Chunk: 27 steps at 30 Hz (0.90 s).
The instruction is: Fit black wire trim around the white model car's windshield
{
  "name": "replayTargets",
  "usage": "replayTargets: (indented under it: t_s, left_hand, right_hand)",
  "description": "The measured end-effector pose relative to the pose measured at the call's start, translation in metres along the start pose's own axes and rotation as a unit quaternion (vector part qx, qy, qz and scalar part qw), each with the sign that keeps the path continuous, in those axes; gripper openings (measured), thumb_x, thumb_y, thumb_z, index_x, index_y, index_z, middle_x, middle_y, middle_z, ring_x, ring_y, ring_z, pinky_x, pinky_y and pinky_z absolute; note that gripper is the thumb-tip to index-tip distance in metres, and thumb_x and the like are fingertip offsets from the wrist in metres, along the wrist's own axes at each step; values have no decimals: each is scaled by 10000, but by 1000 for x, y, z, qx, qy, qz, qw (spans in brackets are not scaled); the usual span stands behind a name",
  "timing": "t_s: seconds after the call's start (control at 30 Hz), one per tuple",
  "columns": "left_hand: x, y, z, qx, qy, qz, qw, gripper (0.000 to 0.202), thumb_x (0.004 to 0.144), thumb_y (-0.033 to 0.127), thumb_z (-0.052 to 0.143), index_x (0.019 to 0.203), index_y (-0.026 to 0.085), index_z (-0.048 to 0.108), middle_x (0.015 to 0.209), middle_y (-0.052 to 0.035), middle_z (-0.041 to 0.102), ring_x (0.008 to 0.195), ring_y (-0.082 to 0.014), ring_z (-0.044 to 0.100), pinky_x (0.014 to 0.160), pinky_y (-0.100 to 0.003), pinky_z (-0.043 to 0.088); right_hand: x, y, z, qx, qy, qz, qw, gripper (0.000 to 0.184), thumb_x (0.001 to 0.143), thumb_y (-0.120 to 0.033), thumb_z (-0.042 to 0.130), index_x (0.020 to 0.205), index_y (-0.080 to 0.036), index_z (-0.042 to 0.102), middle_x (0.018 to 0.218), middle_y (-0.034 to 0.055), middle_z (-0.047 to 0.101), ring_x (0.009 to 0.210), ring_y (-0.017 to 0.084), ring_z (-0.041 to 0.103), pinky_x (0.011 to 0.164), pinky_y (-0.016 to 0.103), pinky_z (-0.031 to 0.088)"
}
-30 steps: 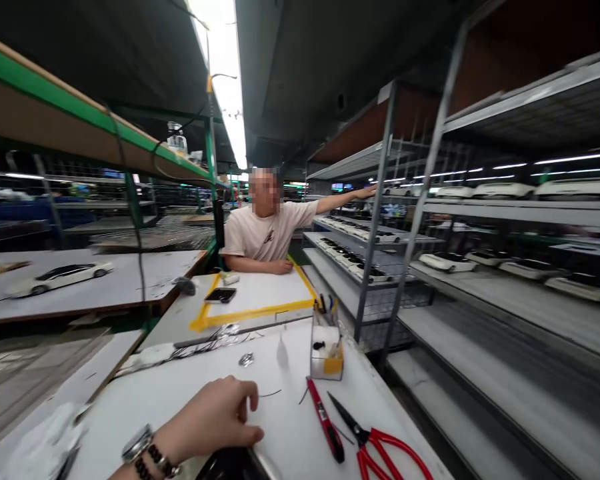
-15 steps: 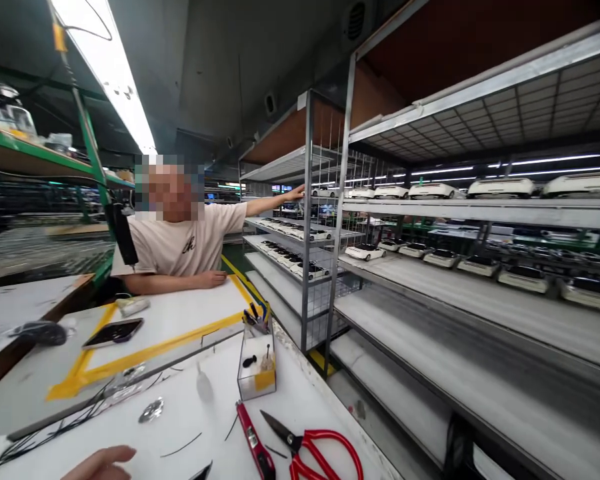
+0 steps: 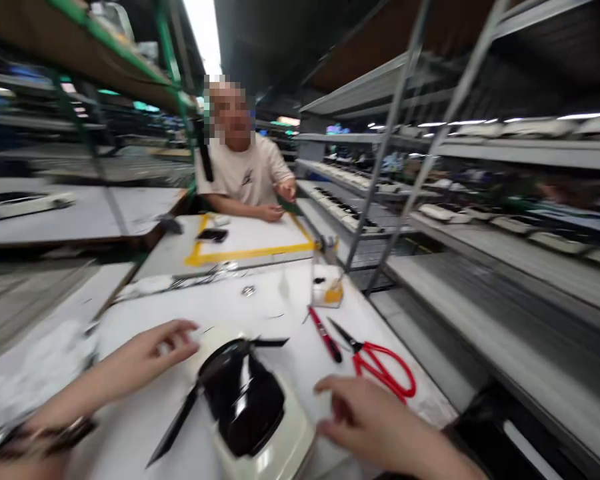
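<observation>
We see a cream model car (image 3: 257, 407), glossy black on top, upright on the table (image 3: 215, 300), black strips (image 3: 174, 427) jutting sideways.

No text, label, brand or number can be read. 1 dark, script-like mark (image 3: 247, 177) is seen on the chest of the pale T-shirt (image 3: 267, 160) worn by the person (image 3: 233, 170) opposite; its letters are too blurred to be made out. 1 small lit panel (image 3: 287, 121) in the background is smeared, and whether wording is carried on it cannot be told. Same for the blue-violet glow (image 3: 336, 129) beside it. On the red cutter (image 3: 325, 335), any print is lost to blur.
</observation>
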<state>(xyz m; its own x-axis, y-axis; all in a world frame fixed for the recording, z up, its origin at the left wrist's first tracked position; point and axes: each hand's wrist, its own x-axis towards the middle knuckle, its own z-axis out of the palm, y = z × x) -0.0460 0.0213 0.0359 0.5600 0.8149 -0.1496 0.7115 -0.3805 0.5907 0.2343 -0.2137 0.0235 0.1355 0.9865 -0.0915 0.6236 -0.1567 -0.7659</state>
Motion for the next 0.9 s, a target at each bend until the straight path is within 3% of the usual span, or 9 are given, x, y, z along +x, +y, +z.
replayTargets:
  t_s: [0.1, 0.2, 0.37, 0.57, 0.73, 0.83, 0.9]
  left_hand:
    - [-14, 7, -6, -13, -86, 17, 996, 523, 688, 585, 580, 1028, 190, 528, 991, -40, 599, 871, -212, 565, 757, -283, 447]
    - [-20, 12, -9, 15, -107, 4, 994, 500, 650, 576, 639, 950, 198, 508, 955, -19, 581, 848, -201, 548, 692, -266, 420]
    - [-27, 21, -5, 78, -180, -2, 981, 507, 583, 606, 683, 807, 201, 478, 840, 12, 567, 726, -168, 504, 583, -246, 349]
    - [-24, 27, 7, 108, -159, 2, 981, 422, 624, 556, 645, 722, 204, 435, 700, 31, 517, 606, -137, 439, 499, -250, 289]
    - [-24, 23, 4, 96, -153, 4, 984, 384, 619, 502, 660, 718, 205, 438, 686, 39, 515, 594, -132, 442, 485, -243, 279]
    - [-24, 19, -1, 80, -132, -17, 988, 460, 631, 615, 630, 714, 202, 447, 667, 36, 518, 578, -134, 435, 477, -247, 274]
    - [-22, 15, -3, 78, -78, -22, 994, 468, 686, 653, 565, 728, 199, 463, 678, 27, 534, 591, -143, 454, 502, -255, 299]
  right_hand:
    - [29, 1, -13, -113, -5, -47, 992, 357, 805, -381, 584, 1124, -223, 614, 771, 12, 636, 633, 132, 554, 572, 219, 386]
    - [62, 4, -19, -159, -7, -102, 982, 381, 807, -392, 572, 1140, -208, 586, 918, 48, 636, 749, 172, 583, 669, 271, 441]
    - [102, 4, -14, -213, -75, -165, 960, 385, 843, -386, 519, 1192, -225, 495, 1158, 59, 572, 975, 209, 567, 810, 351, 467]
    - [132, -1, 3, -304, -116, -240, 915, 253, 887, -246, 436, 1125, -228, 521, 1110, 46, 599, 972, 215, 577, 788, 377, 482]
    - [134, 2, 6, -396, -28, -280, 874, 309, 881, -156, 389, 1161, -196, 514, 1018, 81, 626, 894, 260, 602, 743, 440, 492]
    - [112, -8, 9, -388, 95, -329, 855, 306, 874, -205, 416, 1164, -152, 496, 979, 114, 634, 834, 263, 620, 688, 420, 516]
    - [93, -18, 19, -351, 175, -395, 831, 309, 888, -287, 409, 1139, -134, 503, 957, 128, 650, 808, 247, 637, 661, 370, 532]
